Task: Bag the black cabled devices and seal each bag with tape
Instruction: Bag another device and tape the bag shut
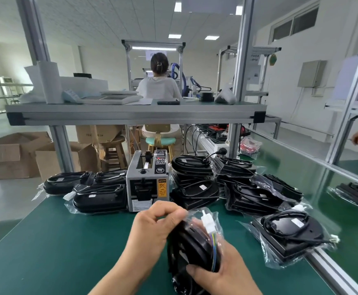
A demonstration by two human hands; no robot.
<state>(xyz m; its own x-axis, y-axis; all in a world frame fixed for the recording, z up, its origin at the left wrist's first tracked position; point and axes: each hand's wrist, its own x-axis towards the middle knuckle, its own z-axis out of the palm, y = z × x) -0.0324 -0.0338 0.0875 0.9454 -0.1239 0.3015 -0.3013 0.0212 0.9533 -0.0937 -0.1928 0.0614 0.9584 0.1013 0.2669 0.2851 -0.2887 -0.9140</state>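
left hand (pixel 152 228) fingers pinch crinkly clear bag (pixel 211 218) | right hand (pixel 222 271) fingers clamp glossy black device (pixel 190 248)

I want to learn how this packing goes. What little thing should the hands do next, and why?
Probably reach the left hand forward to the tape machine for a piece of tape. The black device already sits inside its clear bag, both hands grip it, the right hand from below, and the left pinches the bag's top just in front of the machine.
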